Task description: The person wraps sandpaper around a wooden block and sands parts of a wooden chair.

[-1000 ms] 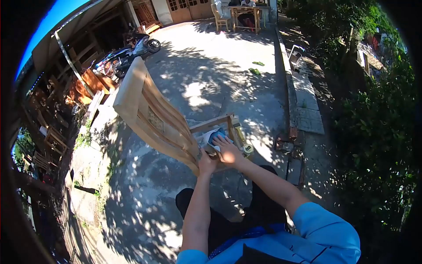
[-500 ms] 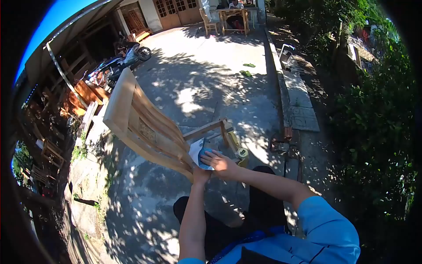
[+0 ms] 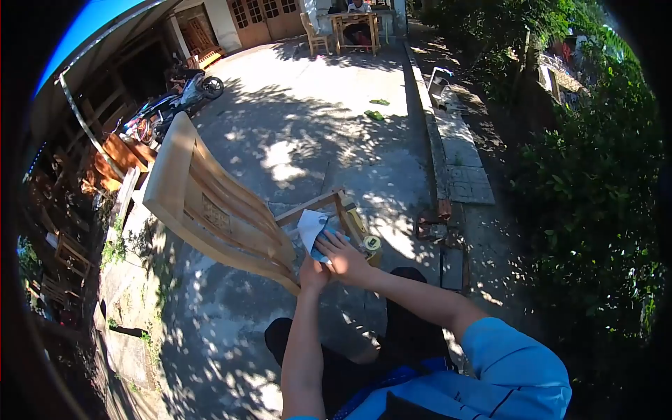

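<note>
A white and blue sheet (image 3: 309,228) that looks like sandpaper is bent between my hands, in front of an unfinished wooden chair (image 3: 227,234). My left hand (image 3: 313,274) grips its lower edge, with most of the fingers hidden underneath. Over the blue side lies my right hand (image 3: 344,259), its fingers extended and pressing the sheet against the left hand. The chair's slatted, carved back tilts up on the left. Its open seat frame (image 3: 308,206) shows just beyond the sheet.
A round yellowish tape-like roll (image 3: 372,243) sits by the chair frame, right of my hands. A motorbike (image 3: 171,105) stands back left. Far off, a person (image 3: 359,6) is at a wooden table (image 3: 355,21). A low concrete curb (image 3: 428,133) runs along the right.
The view has shifted, so the chair and surroundings appear further left. Both hands have moved slightly away from the chair back, and the sheet stands more upright between them.
</note>
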Available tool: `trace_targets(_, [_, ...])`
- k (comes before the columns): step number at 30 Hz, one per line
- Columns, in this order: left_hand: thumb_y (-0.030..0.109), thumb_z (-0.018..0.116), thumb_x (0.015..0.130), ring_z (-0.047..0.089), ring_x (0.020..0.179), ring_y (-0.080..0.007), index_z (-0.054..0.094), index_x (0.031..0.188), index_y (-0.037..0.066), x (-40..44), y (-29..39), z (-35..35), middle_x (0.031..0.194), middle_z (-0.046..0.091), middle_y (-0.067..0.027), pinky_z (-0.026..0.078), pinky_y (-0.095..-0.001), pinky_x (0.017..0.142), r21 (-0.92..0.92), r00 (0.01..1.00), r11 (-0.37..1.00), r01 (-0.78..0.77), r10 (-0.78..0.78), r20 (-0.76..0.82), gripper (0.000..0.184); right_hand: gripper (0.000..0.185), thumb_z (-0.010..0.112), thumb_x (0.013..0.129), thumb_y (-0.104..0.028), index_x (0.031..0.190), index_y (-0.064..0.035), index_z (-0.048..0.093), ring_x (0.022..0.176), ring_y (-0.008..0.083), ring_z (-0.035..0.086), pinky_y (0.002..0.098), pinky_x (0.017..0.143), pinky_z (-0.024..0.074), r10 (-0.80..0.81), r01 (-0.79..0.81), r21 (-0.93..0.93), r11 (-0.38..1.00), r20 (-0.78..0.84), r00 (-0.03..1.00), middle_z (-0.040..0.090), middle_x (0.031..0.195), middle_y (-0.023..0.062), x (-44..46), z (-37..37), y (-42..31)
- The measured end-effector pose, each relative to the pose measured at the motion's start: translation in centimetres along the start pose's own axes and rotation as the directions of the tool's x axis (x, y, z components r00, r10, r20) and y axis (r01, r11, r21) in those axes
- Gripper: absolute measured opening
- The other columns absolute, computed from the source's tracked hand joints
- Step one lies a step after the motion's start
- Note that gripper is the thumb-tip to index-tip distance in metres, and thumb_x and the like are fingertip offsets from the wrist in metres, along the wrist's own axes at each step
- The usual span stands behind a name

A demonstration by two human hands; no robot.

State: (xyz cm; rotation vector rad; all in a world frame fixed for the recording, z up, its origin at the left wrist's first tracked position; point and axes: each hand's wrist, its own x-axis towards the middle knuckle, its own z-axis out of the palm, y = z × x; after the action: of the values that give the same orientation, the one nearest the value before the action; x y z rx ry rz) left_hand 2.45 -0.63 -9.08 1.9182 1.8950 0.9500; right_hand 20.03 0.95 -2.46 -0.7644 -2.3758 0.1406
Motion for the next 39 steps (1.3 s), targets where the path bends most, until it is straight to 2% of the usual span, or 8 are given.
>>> trace_targets(2, [0.04,0.068,0.086,0.062,0.119,-0.0397,0.041,0.147,0.002,-0.4,-1.5,0.7,0.127,0.064,-0.0244,0.051,-0.0473,0.096,0.209,0.949,0.938,-0.276,0.3,-0.096,0.076,0.054,0.057,0.092,-0.018,0.144,-0.0028,0.052,0.149,0.0319,0.035,0.0505,0.123,0.0256,-0.092,0.089,0.058,0.994,0.057,0.994,0.046,0.154,0.0157,-0.9,-0.5,-1.4])
trace_targets(6, [0.038,0.069,0.087,0.063,0.116,-0.0417,0.034,0.149,0.001,-0.4,2.3,-2.5,0.13,0.063,-0.0257,0.052,-0.0484,0.093,-0.081,0.979,0.976,0.2,-0.197,0.045,0.081,0.052,0.055,0.094,-0.017,0.144,-0.0031,0.052,0.148,0.0336,0.036,0.051,0.123,0.0261,-0.007,0.006,0.105,0.994,0.011,1.0,0.046,0.155,0.0149,0.4,0.0,0.3])
trace_targets(14, [0.026,0.063,0.093,0.053,0.133,-0.0305,0.041,0.146,0.003,-0.7,-12.4,4.5,0.147,0.051,-0.0154,0.046,-0.0415,0.107,0.086,0.972,0.969,-0.232,0.23,0.042,0.062,0.059,0.058,0.093,-0.021,0.15,-0.009,0.045,0.152,0.0277,0.03,0.0496,0.125,0.0215,-0.339,0.335,0.054,0.941,0.175,0.924,0.041,0.16,0.007,0.5,2.1,0.7])
trace_targets(19, [0.035,0.067,0.088,0.058,0.125,-0.0332,0.043,0.141,0.003,0.4,-2.6,-1.9,0.138,0.058,-0.0167,0.048,-0.0412,0.101,-0.187,0.95,0.947,0.26,-0.216,0.225,0.066,0.057,0.061,0.092,-0.02,0.148,-0.0155,0.05,0.151,0.0281,0.032,0.0469,0.125,0.0229,-0.013,0.025,-0.04,0.999,0.27,0.963,0.044,0.158,0.0065,4.2,0.5,-0.2])
trace_targets(21, [0.037,0.071,0.087,0.064,0.117,-0.0322,0.047,0.137,0.002,-1.2,-6.9,1.7,0.127,0.065,-0.0156,0.05,-0.0425,0.096,-0.838,0.933,0.423,0.344,-0.252,0.256,0.066,0.057,0.061,0.092,-0.023,0.148,-0.014,0.051,0.15,0.0282,0.032,0.0468,0.125,0.0235,-0.294,0.311,-0.005,0.95,0.315,0.902,0.045,0.157,0.0059,3.6,0.9,-0.9])
trace_targets(23, [0.038,0.074,0.086,0.067,0.111,-0.0313,0.05,0.135,0.002,-1.5,-7.3,2.2,0.12,0.069,-0.0154,0.052,-0.0428,0.093,-0.926,0.954,0.291,0.24,-0.246,0.17,0.067,0.057,0.061,0.094,-0.026,0.148,-0.0115,0.05,0.15,0.0286,0.033,0.046,0.125,0.0236,-0.489,0.503,0.025,0.864,0.282,0.826,0.046,0.156,0.0043,3.6,1.9,0.3])
trace_targets(26, [0.039,0.078,0.084,0.07,0.105,-0.0301,0.051,0.135,0.0,-1.1,-0.5,-2.2,0.115,0.071,-0.0163,0.055,-0.0417,0.088,-0.41,0.997,0.911,0.051,-0.071,-0.034,0.069,0.058,0.061,0.094,-0.027,0.149,-0.0117,0.049,0.15,0.029,0.033,0.045,0.125,0.0235,-0.246,0.215,0.13,0.968,0.32,0.915,0.047,0.156,0.0044,5.4,1.1,2.6])
trace_targets(39, [0.047,0.082,0.074,0.066,0.113,-0.0394,0.055,0.13,0.0,-1.2,-1.3,-1.7,0.12,0.067,-0.0248,0.054,-0.0446,0.088,-0.164,0.965,0.952,0.26,-0.26,0.025,0.077,0.058,0.065,0.091,-0.025,0.146,-0.0139,0.05,0.148,0.029,0.036,0.0443,0.123,0.0304,-0.306,0.29,0.096,0.952,0.335,0.891,0.046,0.156,0.0047,3.9,1.2,2.3])
